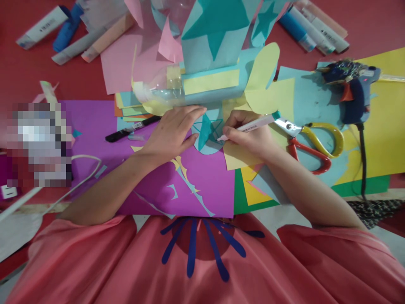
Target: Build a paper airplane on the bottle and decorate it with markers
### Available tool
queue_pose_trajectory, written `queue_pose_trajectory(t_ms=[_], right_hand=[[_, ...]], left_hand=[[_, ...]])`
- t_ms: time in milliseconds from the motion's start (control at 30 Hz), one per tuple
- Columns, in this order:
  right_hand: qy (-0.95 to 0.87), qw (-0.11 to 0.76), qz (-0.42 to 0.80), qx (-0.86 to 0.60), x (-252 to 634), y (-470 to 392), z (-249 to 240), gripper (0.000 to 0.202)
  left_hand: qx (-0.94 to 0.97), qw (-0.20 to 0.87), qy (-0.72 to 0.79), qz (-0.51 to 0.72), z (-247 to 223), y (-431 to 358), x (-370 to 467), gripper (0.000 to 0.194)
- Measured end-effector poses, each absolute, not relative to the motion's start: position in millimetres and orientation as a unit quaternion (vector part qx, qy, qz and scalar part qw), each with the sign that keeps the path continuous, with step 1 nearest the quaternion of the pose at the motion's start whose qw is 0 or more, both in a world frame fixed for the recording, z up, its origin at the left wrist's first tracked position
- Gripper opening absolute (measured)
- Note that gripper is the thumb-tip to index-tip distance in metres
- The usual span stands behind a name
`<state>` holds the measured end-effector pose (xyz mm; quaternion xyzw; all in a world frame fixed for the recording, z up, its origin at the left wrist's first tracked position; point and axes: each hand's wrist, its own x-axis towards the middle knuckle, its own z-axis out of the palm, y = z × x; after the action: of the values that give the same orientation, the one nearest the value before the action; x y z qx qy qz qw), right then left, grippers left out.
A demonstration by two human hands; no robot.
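A white marker pen (pixel 253 124) with a teal end is gripped in my right hand (pixel 248 135), its tip at a star drawn on a light blue paper piece (pixel 209 147). Part of that star is filled in teal and part is only outlined. My left hand (pixel 175 128) lies on the left side of this paper, palm down with fingers stretched out. Just left of it, a black marker (pixel 133 128) rests on purple paper (pixel 209 190). Beyond both hands lies a clear plastic bottle (pixel 164 88) wrapped in blue paper with a yellow strip (pixel 211 81).
Scissors (pixel 311 143) with red and yellow handles lie right of my right hand. A blue glue gun (pixel 357 88) with a lit red light and cord is farther right. Several markers (pixel 313 27) lie at both back corners. Paper scraps (pixel 190 181) and a white cable (pixel 85 157) are nearer.
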<state>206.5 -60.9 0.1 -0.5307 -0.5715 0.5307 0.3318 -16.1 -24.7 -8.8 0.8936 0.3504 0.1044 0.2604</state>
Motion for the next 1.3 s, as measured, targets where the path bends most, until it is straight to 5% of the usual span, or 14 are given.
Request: queue_pose_trajectory(t_ms=[1300], right_hand=[[-0.589, 0.344, 0.499, -0.535, 207.9, -60.7, -3.4, 0.034]], left_hand=[[0.894, 0.257, 0.352, 0.102, -7.6, -24.9, -15.9, 0.049]])
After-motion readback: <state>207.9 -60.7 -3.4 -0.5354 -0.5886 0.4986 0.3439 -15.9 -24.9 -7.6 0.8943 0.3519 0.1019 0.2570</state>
